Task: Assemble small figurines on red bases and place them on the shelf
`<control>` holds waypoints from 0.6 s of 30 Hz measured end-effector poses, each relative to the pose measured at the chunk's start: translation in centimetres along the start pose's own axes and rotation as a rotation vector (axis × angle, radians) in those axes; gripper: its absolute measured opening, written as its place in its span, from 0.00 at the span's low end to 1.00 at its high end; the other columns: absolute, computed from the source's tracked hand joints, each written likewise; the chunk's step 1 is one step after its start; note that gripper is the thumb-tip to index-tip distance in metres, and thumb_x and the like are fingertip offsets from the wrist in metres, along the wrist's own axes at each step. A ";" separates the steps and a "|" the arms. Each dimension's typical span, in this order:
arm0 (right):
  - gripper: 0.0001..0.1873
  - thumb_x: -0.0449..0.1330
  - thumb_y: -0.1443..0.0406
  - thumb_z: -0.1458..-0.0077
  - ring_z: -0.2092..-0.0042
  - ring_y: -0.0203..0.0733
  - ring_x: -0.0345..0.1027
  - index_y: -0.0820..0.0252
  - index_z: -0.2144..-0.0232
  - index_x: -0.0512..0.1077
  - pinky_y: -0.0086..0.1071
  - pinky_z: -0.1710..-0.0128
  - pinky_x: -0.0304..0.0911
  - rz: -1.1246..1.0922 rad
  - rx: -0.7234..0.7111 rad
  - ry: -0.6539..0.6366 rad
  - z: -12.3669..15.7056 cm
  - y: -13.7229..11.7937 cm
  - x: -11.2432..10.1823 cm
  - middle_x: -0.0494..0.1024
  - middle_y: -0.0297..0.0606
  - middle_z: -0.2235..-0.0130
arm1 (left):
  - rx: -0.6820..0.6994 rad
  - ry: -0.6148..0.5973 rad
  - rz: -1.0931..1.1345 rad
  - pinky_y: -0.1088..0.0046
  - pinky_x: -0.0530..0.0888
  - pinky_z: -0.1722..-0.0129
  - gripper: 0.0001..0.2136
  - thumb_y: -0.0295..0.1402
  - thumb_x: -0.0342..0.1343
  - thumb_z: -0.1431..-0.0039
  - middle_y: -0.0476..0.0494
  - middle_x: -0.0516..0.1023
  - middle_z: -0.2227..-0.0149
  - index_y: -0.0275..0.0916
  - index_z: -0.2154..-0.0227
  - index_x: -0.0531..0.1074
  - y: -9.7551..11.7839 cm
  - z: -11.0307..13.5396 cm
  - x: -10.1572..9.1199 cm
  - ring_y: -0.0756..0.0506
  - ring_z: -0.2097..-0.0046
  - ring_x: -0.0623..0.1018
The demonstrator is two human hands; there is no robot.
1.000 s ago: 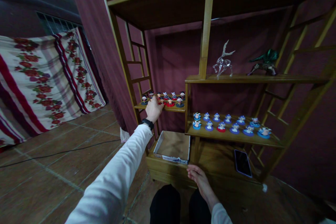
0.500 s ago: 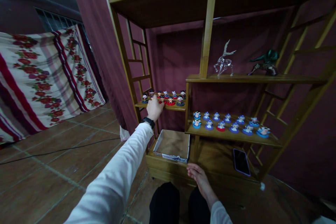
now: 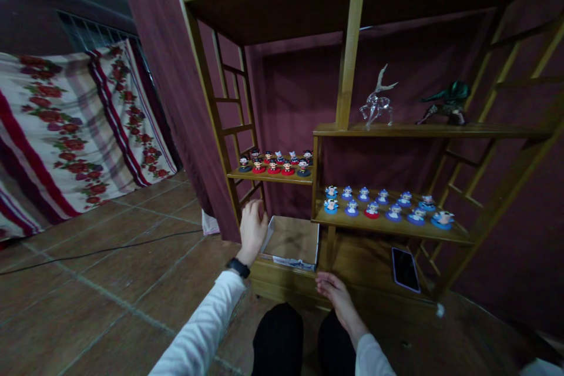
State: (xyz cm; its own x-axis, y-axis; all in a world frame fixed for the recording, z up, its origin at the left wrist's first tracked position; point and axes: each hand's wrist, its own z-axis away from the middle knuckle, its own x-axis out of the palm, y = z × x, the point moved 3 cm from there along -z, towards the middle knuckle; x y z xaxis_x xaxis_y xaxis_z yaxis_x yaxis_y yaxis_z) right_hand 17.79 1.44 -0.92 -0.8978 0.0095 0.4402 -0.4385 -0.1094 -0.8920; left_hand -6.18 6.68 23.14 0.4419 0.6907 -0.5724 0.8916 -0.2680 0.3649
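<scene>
My left hand [image 3: 252,230] hangs in the air just left of an open cardboard box [image 3: 291,241], fingers loosely apart and holding nothing. Above it, a small wooden shelf [image 3: 268,177] carries several little figurines on red and dark bases [image 3: 274,164]. My right hand [image 3: 333,292] rests with relaxed fingers on the front edge of the low wooden shelf [image 3: 291,279], empty. To the right, a wider shelf [image 3: 388,230] holds two rows of figurines on blue bases [image 3: 382,205].
A phone [image 3: 404,269] lies on the bottom shelf. A glass deer [image 3: 376,100] and a dark green figure [image 3: 445,101] stand on the upper right shelf. A floral cloth [image 3: 74,123] hangs at left; a cable [image 3: 101,251] crosses the tiled floor. My knees [image 3: 304,341] are below.
My left hand has come down from the red-based figurines on the small shelf to beside the cardboard box. My right hand has stayed put.
</scene>
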 end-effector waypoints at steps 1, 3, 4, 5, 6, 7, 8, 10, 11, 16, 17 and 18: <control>0.19 0.67 0.55 0.63 0.67 0.39 0.69 0.58 0.67 0.75 0.35 0.63 0.65 0.011 -0.002 0.002 0.0 0.0 0.0 0.77 0.40 0.65 | 0.036 -0.111 -0.032 0.66 0.66 0.51 0.14 0.27 0.47 0.45 0.38 0.69 0.53 0.38 0.54 0.65 -0.2 2.0 0.8 0.43 0.51 0.68; 0.19 0.67 0.55 0.63 0.66 0.40 0.69 0.58 0.67 0.75 0.36 0.62 0.65 0.027 -0.009 0.003 0.0 0.0 -0.1 0.77 0.40 0.64 | 0.149 -0.380 -0.091 0.68 0.67 0.54 0.12 0.26 0.45 0.44 0.40 0.70 0.56 0.39 0.58 0.67 -0.1 6.1 2.8 0.44 0.54 0.70; 0.20 0.67 0.55 0.63 0.66 0.40 0.69 0.58 0.67 0.75 0.36 0.62 0.65 0.034 -0.007 -0.005 0.0 0.0 -0.1 0.77 0.40 0.64 | 0.205 -0.512 -0.114 0.69 0.67 0.55 0.11 0.25 0.45 0.44 0.40 0.71 0.57 0.39 0.60 0.68 0.2 8.2 3.8 0.45 0.55 0.71; 0.20 0.67 0.54 0.63 0.65 0.41 0.69 0.58 0.67 0.75 0.37 0.61 0.65 0.038 -0.008 -0.005 0.0 -0.1 -0.1 0.77 0.41 0.64 | 0.253 -0.635 -0.140 0.69 0.67 0.55 0.10 0.25 0.45 0.44 0.39 0.72 0.59 0.38 0.61 0.68 0.6 10.1 4.7 0.45 0.56 0.71; 0.20 0.67 0.54 0.64 0.65 0.41 0.69 0.58 0.67 0.75 0.37 0.61 0.65 0.044 -0.007 -0.003 0.0 -0.1 0.0 0.77 0.41 0.64 | 0.294 -0.732 -0.168 0.68 0.67 0.56 0.10 0.24 0.45 0.44 0.39 0.72 0.60 0.37 0.62 0.69 1.1 11.9 5.5 0.44 0.56 0.72; 0.21 0.67 0.54 0.64 0.65 0.41 0.69 0.58 0.67 0.75 0.38 0.61 0.65 0.052 -0.007 0.001 0.1 -0.1 0.0 0.77 0.41 0.64 | 0.327 -0.799 -0.187 0.68 0.66 0.56 0.10 0.23 0.45 0.44 0.37 0.73 0.60 0.36 0.62 0.69 1.6 13.5 6.2 0.44 0.55 0.72; 0.21 0.67 0.54 0.64 0.65 0.41 0.69 0.58 0.66 0.75 0.38 0.60 0.65 0.064 -0.006 0.006 0.2 -0.2 0.0 0.77 0.41 0.64 | 0.341 -0.846 -0.201 0.67 0.66 0.57 0.11 0.22 0.45 0.45 0.36 0.73 0.60 0.35 0.62 0.69 2.2 14.8 6.8 0.43 0.55 0.72; 0.20 0.67 0.55 0.64 0.64 0.40 0.69 0.58 0.67 0.75 0.38 0.60 0.65 0.093 0.002 0.013 0.3 -0.3 0.0 0.77 0.40 0.64 | 0.392 -0.923 -0.186 0.67 0.66 0.57 0.11 0.21 0.45 0.45 0.36 0.73 0.60 0.34 0.62 0.69 3.3 16.9 7.8 0.42 0.56 0.72; 0.20 0.66 0.55 0.63 0.64 0.40 0.69 0.58 0.67 0.75 0.37 0.59 0.65 0.107 0.004 0.010 0.4 -0.4 0.0 0.77 0.39 0.64 | 0.414 -0.945 -0.175 0.67 0.66 0.57 0.11 0.22 0.45 0.45 0.35 0.74 0.60 0.34 0.62 0.69 3.7 17.6 8.2 0.42 0.56 0.72; 0.18 0.65 0.57 0.61 0.64 0.39 0.69 0.58 0.65 0.74 0.35 0.59 0.64 0.170 -0.001 0.023 1.2 -1.3 -0.1 0.77 0.39 0.64 | 0.486 -1.022 -0.154 0.65 0.65 0.59 0.11 0.22 0.43 0.43 0.34 0.74 0.61 0.33 0.62 0.70 4.5 19.6 9.7 0.42 0.58 0.74; 0.18 0.65 0.57 0.60 0.64 0.38 0.69 0.58 0.65 0.74 0.35 0.59 0.65 0.185 -0.009 0.027 1.4 -1.5 -0.2 0.77 0.39 0.64 | 0.502 -1.030 -0.144 0.65 0.65 0.59 0.11 0.22 0.43 0.43 0.34 0.74 0.62 0.33 0.63 0.70 4.5 19.8 9.9 0.41 0.58 0.74; 0.19 0.64 0.56 0.60 0.64 0.38 0.68 0.58 0.64 0.74 0.35 0.60 0.65 0.195 -0.017 0.028 1.6 -1.8 -0.4 0.77 0.39 0.64 | 0.518 -1.038 -0.129 0.65 0.65 0.58 0.11 0.22 0.43 0.43 0.34 0.74 0.62 0.33 0.63 0.70 4.5 20.0 10.0 0.41 0.58 0.74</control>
